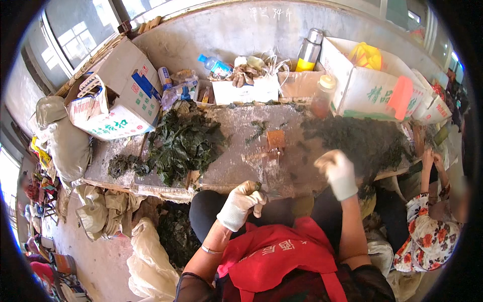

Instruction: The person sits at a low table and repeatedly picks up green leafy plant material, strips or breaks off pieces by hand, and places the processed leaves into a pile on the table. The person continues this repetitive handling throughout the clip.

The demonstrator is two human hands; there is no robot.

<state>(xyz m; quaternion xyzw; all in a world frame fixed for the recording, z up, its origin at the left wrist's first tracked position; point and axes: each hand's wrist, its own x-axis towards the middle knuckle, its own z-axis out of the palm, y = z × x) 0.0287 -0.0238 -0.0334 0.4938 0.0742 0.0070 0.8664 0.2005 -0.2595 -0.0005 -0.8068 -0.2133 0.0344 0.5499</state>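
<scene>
My left hand [244, 205], in a soiled white knit glove, is curled at the near edge of the worktable [236, 158]. A scrap of dark green leaf [258, 186], perhaps seaweed, shows at its fingers. Further right, my right hand [337, 173] wears a similar glove and hangs over the table, blurred by motion. Its fingers look bent; whether they hold anything is not clear. Between and beyond the hands stands a small orange-brown block [276, 139] on a worn fixture. Dark, wet-looking leaves lie in a left heap [185, 145] and a flatter right heap [354, 141].
Cardboard boxes [124, 90] line the back wall, with a steel flask [310, 49] and a yellow-lidded jar [323, 96]. Pale sacks [151, 256] lie on the floor at left. At right sits another person in a flowered top [430, 234], hands at the table.
</scene>
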